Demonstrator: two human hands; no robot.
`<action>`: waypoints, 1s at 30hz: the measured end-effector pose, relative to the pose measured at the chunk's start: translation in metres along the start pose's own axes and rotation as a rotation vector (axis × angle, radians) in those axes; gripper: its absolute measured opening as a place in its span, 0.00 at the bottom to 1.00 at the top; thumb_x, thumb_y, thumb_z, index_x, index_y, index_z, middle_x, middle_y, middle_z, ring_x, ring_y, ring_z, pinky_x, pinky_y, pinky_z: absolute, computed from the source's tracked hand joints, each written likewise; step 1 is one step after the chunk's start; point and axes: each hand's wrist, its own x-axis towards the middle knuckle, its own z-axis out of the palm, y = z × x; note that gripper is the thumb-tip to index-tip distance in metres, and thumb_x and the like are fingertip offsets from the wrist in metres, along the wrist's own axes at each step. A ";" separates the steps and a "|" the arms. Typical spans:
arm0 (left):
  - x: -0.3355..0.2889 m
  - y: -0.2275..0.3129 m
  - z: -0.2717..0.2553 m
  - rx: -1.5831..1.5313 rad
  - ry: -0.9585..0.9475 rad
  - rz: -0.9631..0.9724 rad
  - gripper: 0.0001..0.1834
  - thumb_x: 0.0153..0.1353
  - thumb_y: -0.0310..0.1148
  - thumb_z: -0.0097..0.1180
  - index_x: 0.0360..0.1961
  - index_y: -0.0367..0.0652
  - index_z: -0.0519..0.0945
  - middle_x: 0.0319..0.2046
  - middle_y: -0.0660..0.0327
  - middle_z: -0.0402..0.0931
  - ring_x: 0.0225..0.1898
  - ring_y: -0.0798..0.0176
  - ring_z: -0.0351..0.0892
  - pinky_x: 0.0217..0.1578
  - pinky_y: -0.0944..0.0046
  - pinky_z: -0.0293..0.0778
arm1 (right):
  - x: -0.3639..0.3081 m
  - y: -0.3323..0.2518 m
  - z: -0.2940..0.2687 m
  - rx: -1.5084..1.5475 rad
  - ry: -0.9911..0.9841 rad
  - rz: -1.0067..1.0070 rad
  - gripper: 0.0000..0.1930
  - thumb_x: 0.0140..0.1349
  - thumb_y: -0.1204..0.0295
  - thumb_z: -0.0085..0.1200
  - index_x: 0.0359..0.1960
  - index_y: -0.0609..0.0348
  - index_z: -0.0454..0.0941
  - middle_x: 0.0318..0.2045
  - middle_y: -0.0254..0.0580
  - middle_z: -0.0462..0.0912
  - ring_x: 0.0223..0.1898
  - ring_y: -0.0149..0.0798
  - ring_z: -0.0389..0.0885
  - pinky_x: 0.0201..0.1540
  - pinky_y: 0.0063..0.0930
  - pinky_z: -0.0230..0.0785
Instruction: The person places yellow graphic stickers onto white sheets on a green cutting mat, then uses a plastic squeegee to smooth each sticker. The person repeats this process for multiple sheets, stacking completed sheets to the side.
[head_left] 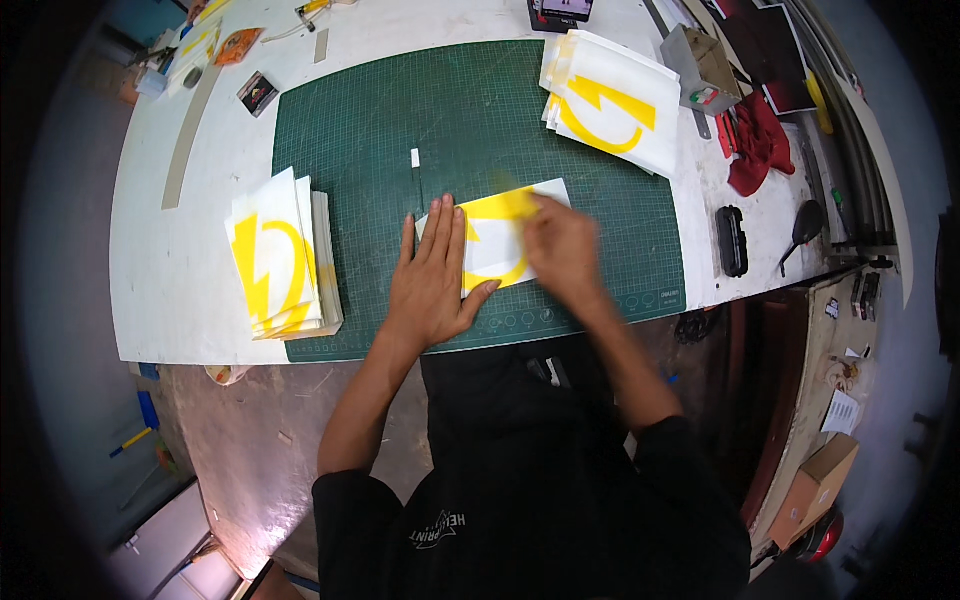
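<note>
A white sheet with a yellow printed or cut design [492,262] lies at a slant on the green cutting mat [380,120]. My left hand [430,280] rests flat on its left end, fingers stretched out. At the sheet's right part, my right hand [562,245] is closed and smeared by motion. A blurred yellow flat piece [515,200] shows at its fingertips, overlapping the sheet's far edge; its exact kind is unclear. Left of my hands stands a stack of similar yellow-and-white sheets [280,260]. More such sheets [615,105] are piled at the mat's far right corner.
A small white-ended object [415,158] lies on the mat beyond my left hand. The white table [150,290] also carries a long flat strip [190,140], a metal box [700,65], a red cloth [762,145], a black case [732,240] and a dark round-headed tool [806,225].
</note>
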 end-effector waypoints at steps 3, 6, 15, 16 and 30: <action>-0.002 0.001 0.000 0.009 -0.016 -0.012 0.54 0.74 0.66 0.40 0.78 0.22 0.53 0.80 0.34 0.47 0.83 0.40 0.43 0.80 0.35 0.35 | 0.004 0.028 -0.044 -0.057 0.086 0.158 0.16 0.65 0.79 0.62 0.54 0.68 0.85 0.26 0.45 0.87 0.24 0.30 0.83 0.28 0.29 0.75; -0.001 0.001 0.001 0.011 0.001 -0.021 0.54 0.74 0.67 0.40 0.78 0.23 0.54 0.80 0.35 0.47 0.84 0.41 0.43 0.80 0.36 0.35 | -0.012 0.010 -0.051 -0.065 0.128 0.096 0.14 0.64 0.79 0.63 0.51 0.67 0.86 0.33 0.51 0.88 0.27 0.40 0.86 0.31 0.33 0.78; -0.004 -0.001 0.008 0.042 0.014 -0.021 0.54 0.73 0.67 0.41 0.79 0.26 0.53 0.81 0.36 0.47 0.84 0.42 0.43 0.80 0.35 0.37 | -0.059 0.024 -0.096 -0.093 0.057 0.374 0.17 0.67 0.80 0.63 0.56 0.71 0.83 0.36 0.50 0.90 0.28 0.32 0.86 0.32 0.31 0.79; -0.004 -0.001 0.008 0.025 0.024 -0.027 0.54 0.72 0.68 0.42 0.79 0.27 0.54 0.80 0.36 0.48 0.83 0.41 0.45 0.79 0.34 0.38 | -0.064 0.022 -0.096 0.002 0.074 0.348 0.18 0.67 0.80 0.63 0.57 0.71 0.82 0.35 0.49 0.89 0.27 0.33 0.86 0.32 0.31 0.78; 0.046 -0.020 -0.010 -0.652 0.301 -0.022 0.35 0.81 0.57 0.36 0.71 0.39 0.75 0.71 0.51 0.73 0.75 0.45 0.65 0.78 0.40 0.47 | -0.004 -0.017 -0.048 -0.272 -0.125 -0.552 0.15 0.56 0.85 0.63 0.46 0.61 0.85 0.40 0.45 0.86 0.44 0.49 0.84 0.48 0.40 0.75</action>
